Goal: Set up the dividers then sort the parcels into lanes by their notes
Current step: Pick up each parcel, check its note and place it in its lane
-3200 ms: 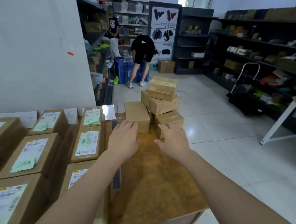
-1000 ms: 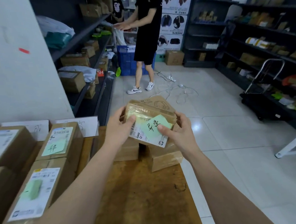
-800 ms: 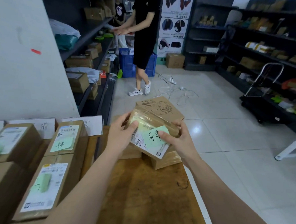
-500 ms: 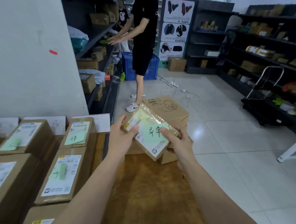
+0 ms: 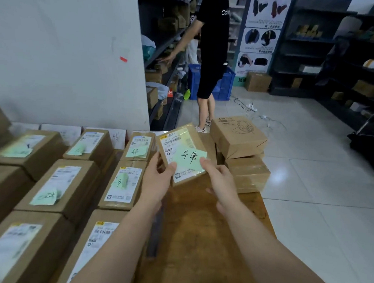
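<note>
Left hand [image 5: 156,178] and right hand [image 5: 219,178] grip a parcel [image 5: 182,146] by its near corners over the far edge of the counter [image 5: 198,239], tilted up so its green note [image 5: 190,160] reads clearly, likely to decide where it goes

I see no underside of held parcel [image 5: 183,146]; fingers of left hand [image 5: 158,182] and right hand [image 5: 221,180] mostly hidden behind it. Its label print [image 5: 171,145] too small to read. Left of grip, notes [image 5: 45,197] on boxes [image 5: 75,192] blurred; nearest box [image 5: 18,261] cut by frame edge. Beyond, divider cards [image 5: 115,138] mostly hidden.
</note>
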